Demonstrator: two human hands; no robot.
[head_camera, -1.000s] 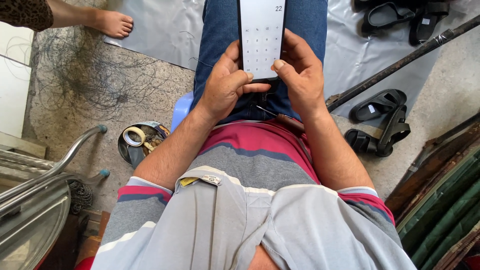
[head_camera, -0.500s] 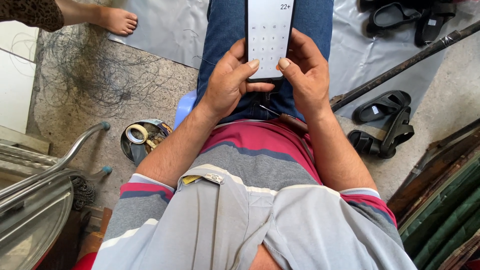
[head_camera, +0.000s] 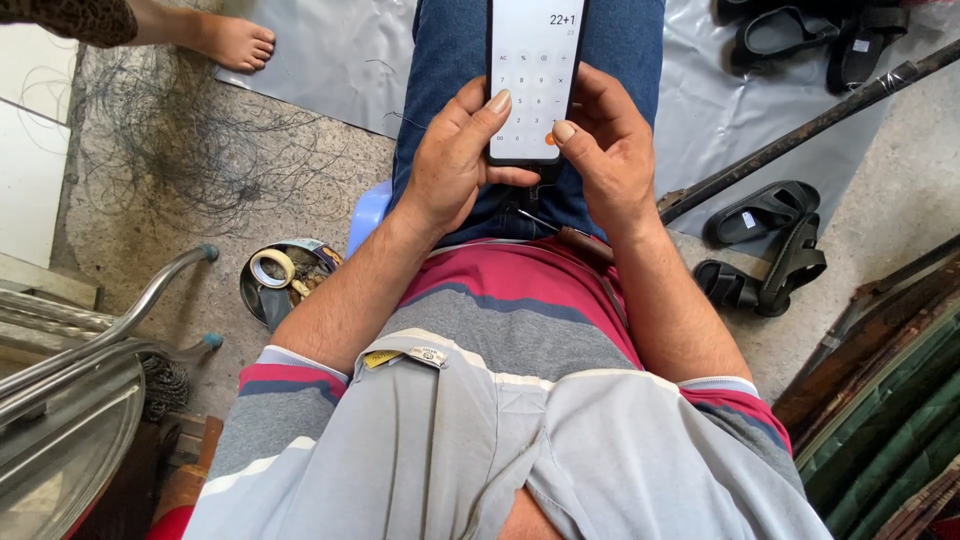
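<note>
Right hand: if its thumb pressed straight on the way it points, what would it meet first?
The right hand cradles the phone, its thumb tip over the lower right of the screen. Going straight on, it would probably meet the orange key there first; whether it already touches is unclear.

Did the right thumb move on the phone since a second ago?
Yes. The right hand slid its thumb down the phone screen: earlier it sat higher on the keypad, now it rests near the bottom right corner. The left hand holds the phone.

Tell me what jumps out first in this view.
A smartphone with a lit keypad screen sits top centre, held over the lap by the left hand and right hand, thumbs on its lower edge. Black sandals lie on the floor at right; a tangle of thin wire spreads at upper left.
</note>
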